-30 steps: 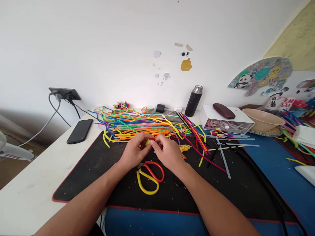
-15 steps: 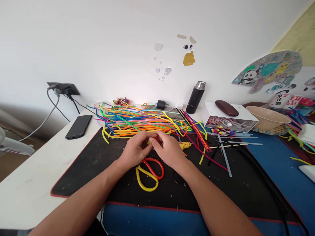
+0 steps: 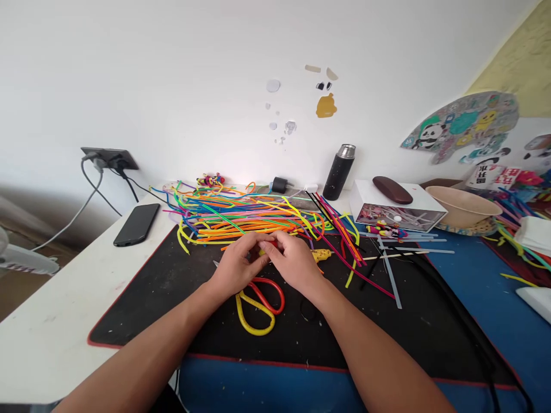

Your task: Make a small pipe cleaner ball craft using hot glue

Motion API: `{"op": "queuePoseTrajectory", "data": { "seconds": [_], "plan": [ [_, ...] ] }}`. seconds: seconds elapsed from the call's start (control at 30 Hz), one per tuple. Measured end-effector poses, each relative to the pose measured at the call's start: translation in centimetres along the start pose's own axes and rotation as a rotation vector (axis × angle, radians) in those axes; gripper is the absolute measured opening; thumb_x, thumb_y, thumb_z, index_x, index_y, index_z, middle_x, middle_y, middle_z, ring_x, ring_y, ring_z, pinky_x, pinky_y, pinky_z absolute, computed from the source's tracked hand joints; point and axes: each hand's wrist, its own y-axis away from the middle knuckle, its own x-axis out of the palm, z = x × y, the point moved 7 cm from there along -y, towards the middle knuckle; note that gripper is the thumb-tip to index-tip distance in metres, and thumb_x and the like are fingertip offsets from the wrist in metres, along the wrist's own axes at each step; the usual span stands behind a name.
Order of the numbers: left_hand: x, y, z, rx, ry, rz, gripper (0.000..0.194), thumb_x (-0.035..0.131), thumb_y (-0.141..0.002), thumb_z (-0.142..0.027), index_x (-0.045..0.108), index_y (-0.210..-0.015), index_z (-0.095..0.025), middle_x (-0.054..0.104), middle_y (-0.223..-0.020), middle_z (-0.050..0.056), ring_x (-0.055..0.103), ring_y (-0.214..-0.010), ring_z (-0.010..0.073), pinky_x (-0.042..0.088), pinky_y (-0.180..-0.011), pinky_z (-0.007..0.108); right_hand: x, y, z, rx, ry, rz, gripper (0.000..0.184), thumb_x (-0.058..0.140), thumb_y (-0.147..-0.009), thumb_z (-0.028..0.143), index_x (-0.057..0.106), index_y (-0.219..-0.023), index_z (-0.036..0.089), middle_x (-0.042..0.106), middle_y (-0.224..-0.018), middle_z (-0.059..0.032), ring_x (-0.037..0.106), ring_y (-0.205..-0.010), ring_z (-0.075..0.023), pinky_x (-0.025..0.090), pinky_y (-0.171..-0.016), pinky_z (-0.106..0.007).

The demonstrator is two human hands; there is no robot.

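Observation:
My left hand (image 3: 236, 261) and my right hand (image 3: 297, 261) meet above the black mat (image 3: 181, 304), fingertips together. Both pinch a small red and yellow piece (image 3: 262, 250), mostly covered by the fingers, so its kind does not show. Just below my left hand lie scissors with one red and one yellow handle loop (image 3: 256, 331); the hand hides much of their blades. A yellow bumpy figure (image 3: 322, 254) rests on the mat to the right of my right hand. Behind the hands spreads a pile of colourful pipe cleaners (image 3: 241, 215).
A phone (image 3: 136, 225) lies on the left of the white table. A black flask (image 3: 339, 172) stands by the wall, near a white box (image 3: 357, 192) with a brown case (image 3: 392, 190) on top. Further right is a beige bowl (image 3: 465, 202). Pale strips (image 3: 390, 272) lie on the mat.
The view has shifted slightly to the right. Both hands stay together around the small piece, with hardly any change in their grip.

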Motion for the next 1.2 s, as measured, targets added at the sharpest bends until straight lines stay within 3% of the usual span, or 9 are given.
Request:
{"op": "queuePoseTrajectory", "data": {
  "seconds": [0.27,0.5,0.67,0.83,0.93,1.07,1.2],
  "plan": [
    [0.3,-0.2,0.8,-0.110,0.108,0.003,0.020,0.069,-0.095,-0.032,0.074,-0.112,-0.022,0.080,-0.102,0.007,0.071,-0.080,0.0192,0.056,-0.074,0.031,0.6,-0.2,-0.5,0.046,-0.053,0.008,0.018,0.065,-0.104,0.035,0.073,-0.099,0.020,0.077,-0.087,-0.0034,0.068,-0.076,-0.0183,0.041,-0.066,-0.027],
    [0.4,0.1,1.0,-0.106,0.186,-0.023,0.024,0.070,-0.095,-0.034,0.073,-0.117,-0.023,0.079,-0.110,0.009,0.074,-0.093,0.0228,0.059,-0.083,0.035,0.6,-0.1,-0.5,0.053,-0.015,-0.006,0.024,0.067,-0.103,0.040,0.071,-0.092,0.020,0.073,-0.079,-0.0022,0.065,-0.070,-0.0184,0.037,-0.062,-0.028],
    [0.3,0.0,0.7,-0.032,0.105,0.011,0.016,0.071,-0.095,-0.028,0.076,-0.109,-0.024,0.079,-0.104,0.007,0.073,-0.096,0.0235,0.057,-0.090,0.037,0.5,0.0,0.0,0.002,0.005,0.003,0.019,0.067,-0.103,0.038,0.071,-0.096,0.021,0.078,-0.091,-0.0051,0.071,-0.084,-0.0212,0.041,-0.071,-0.029],
    [0.3,-0.1,0.7,-0.068,0.124,0.021,0.014,0.071,-0.095,-0.032,0.077,-0.105,-0.024,0.080,-0.101,0.007,0.074,-0.092,0.0235,0.057,-0.084,0.035,0.9,0.2,-0.1,0.047,0.036,0.059,0.019,0.067,-0.104,0.037,0.072,-0.097,0.021,0.079,-0.089,-0.0046,0.071,-0.081,-0.0217,0.040,-0.069,-0.030],
    [0.1,-0.1,0.5,-0.066,0.128,-0.006,0.014,0.073,-0.095,-0.034,0.078,-0.103,-0.024,0.080,-0.099,0.007,0.073,-0.091,0.0236,0.056,-0.083,0.035,0.6,0.2,0.3,-0.008,0.017,0.027,0.020,0.066,-0.104,0.039,0.073,-0.099,0.021,0.080,-0.093,-0.0047,0.072,-0.084,-0.0216,0.042,-0.071,-0.030],
    [0.3,-0.1,0.7,-0.080,0.146,0.008,0.013,0.075,-0.094,-0.034,0.078,-0.099,-0.024,0.079,-0.096,0.006,0.073,-0.089,0.0231,0.056,-0.084,0.035,0.5,0.2,0.0,0.047,0.027,0.025,0.020,0.067,-0.103,0.039,0.074,-0.099,0.022,0.079,-0.090,-0.0044,0.071,-0.081,-0.0214,0.040,-0.068,-0.030],
    [0.3,0.1,1.1,-0.092,0.126,0.023,0.013,0.072,-0.095,-0.031,0.078,-0.105,-0.023,0.079,-0.100,0.007,0.072,-0.090,0.0229,0.055,-0.080,0.034,0.7,0.2,0.1,0.037,0.014,0.054,0.018,0.067,-0.103,0.037,0.073,-0.096,0.021,0.079,-0.089,-0.0040,0.070,-0.081,-0.0214,0.039,-0.067,-0.030]
  ]
}}
